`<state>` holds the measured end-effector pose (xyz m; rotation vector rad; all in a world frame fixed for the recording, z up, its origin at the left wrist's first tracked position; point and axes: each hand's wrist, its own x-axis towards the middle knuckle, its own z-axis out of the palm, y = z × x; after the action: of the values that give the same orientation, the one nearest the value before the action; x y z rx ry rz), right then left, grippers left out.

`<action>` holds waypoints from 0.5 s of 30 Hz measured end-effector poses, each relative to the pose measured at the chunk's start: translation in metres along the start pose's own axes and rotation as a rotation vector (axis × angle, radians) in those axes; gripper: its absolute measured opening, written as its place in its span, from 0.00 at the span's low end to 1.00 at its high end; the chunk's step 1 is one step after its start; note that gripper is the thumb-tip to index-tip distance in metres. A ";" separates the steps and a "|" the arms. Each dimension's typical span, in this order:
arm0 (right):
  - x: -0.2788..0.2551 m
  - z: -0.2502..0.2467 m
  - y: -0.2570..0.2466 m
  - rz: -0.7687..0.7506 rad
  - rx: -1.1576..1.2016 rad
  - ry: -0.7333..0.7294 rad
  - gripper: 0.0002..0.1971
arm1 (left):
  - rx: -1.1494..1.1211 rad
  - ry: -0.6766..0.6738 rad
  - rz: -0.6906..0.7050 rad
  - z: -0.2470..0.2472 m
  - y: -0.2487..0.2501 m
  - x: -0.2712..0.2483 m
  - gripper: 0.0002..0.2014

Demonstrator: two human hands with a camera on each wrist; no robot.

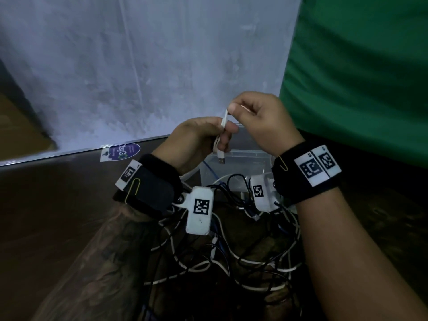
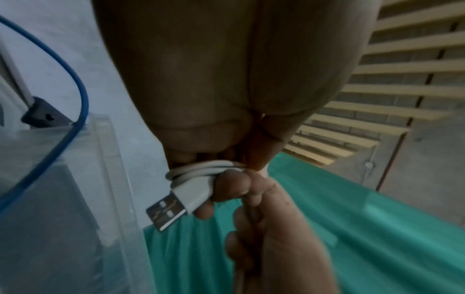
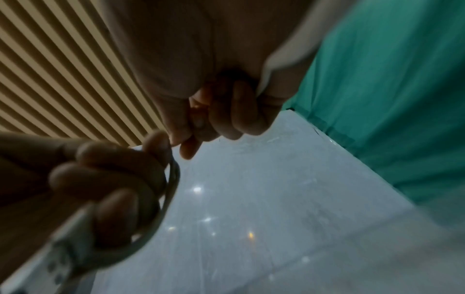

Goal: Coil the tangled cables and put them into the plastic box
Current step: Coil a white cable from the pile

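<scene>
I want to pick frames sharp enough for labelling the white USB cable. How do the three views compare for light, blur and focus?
Head view: dim but fairly sharp, the white USB cable readable between the left hand and right hand. Left wrist view: clearest, the USB plug crisp, the plastic box soft. Right wrist view: darkest and blurred, hands nearly silhouettes.

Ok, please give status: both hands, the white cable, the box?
Left hand grips coiled white USB cable. Right hand pinches its free end. Plastic box just behind, tangled cables in front.
</scene>
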<state>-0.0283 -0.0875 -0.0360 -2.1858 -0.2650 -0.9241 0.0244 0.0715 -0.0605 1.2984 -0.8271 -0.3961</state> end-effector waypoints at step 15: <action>-0.004 0.024 0.003 0.108 -0.017 -0.325 0.10 | -0.685 0.219 0.082 -0.013 0.002 0.010 0.11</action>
<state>-0.0168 -0.0726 -0.0522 -2.3368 -0.2902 -0.5108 0.0401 0.0738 -0.0563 0.6521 -0.4891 -0.4140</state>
